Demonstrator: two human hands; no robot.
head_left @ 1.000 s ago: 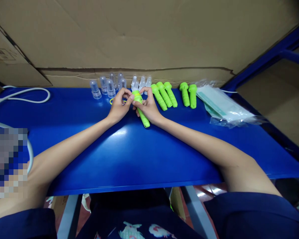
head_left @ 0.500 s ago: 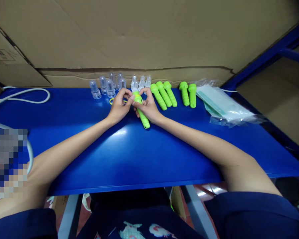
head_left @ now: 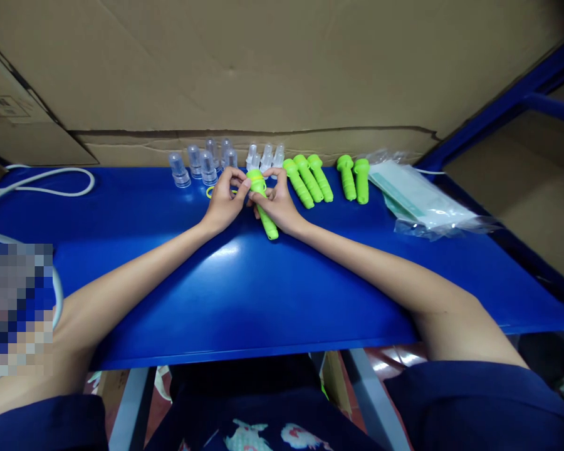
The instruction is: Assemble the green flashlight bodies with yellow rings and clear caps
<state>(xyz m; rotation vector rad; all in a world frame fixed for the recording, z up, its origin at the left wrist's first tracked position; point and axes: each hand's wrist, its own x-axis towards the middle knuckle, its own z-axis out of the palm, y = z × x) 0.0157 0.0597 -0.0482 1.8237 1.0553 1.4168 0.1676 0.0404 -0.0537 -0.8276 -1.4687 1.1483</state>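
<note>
Both my hands meet over the middle of the blue table point(head_left: 244, 282). My right hand point(head_left: 278, 205) grips a green plastic handle point(head_left: 267, 220) by its upper shaft, the lower end pointing towards me. My left hand point(head_left: 223, 200) pinches a thin yellow ring point(head_left: 256, 178) at the handle's wide head. Another yellow ring point(head_left: 210, 191) lies on the table just left of my left hand.
Several clear plastic caps point(head_left: 202, 161) stand along the back edge. Several more green handles point(head_left: 310, 178) lie right of my hands. A clear bag with a green-edged sheet point(head_left: 420, 199) lies at the right. A white cable point(head_left: 42, 181) loops at the left. Cardboard point(head_left: 263, 69) walls the back.
My hands and the handle have shifted slightly left and away from me. The fingers of my left hand have worked the yellow ring further onto the handle's head.
</note>
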